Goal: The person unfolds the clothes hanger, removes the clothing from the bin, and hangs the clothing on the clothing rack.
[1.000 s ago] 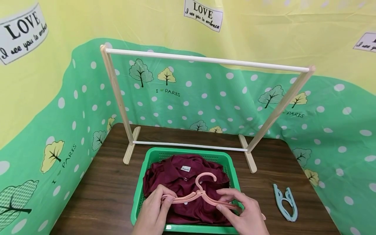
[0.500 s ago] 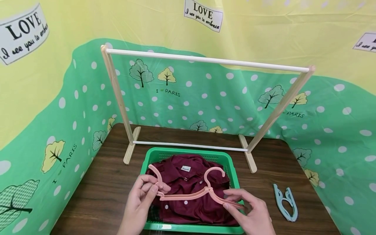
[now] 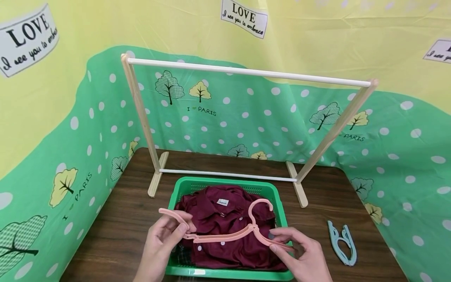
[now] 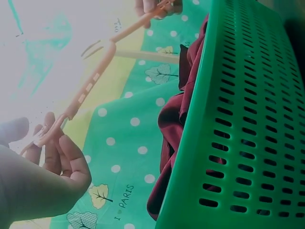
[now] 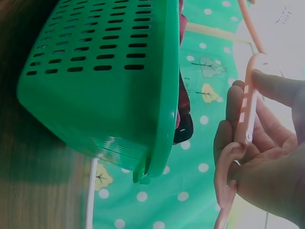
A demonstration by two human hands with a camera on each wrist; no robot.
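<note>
1. Plainly, the left hand [image 3: 158,241] pinches a jointed end of the hanger [image 3: 225,237] between thumb and fingers; the right hand [image 3: 303,250] pinches its other arm.
2. Held above the basket [image 3: 229,273], the hanger looks light, smooth and stiff, though its joints probably swing; grip the solid arms near the hinges.
3. Below, the shirt [image 3: 215,217] seems soft and limp, likely best lifted by the collar.
4. Beyond stands the rack [image 3: 246,72].

The right hand [image 3: 303,252] covers part of a pink hanger [image 3: 225,237]; a maroon shirt [image 3: 225,223], its label [image 3: 222,202] too small to read, partly hides a dark cloth [image 3: 184,256]; a sign [image 3: 439,51] runs off the head view's right edge.
</note>
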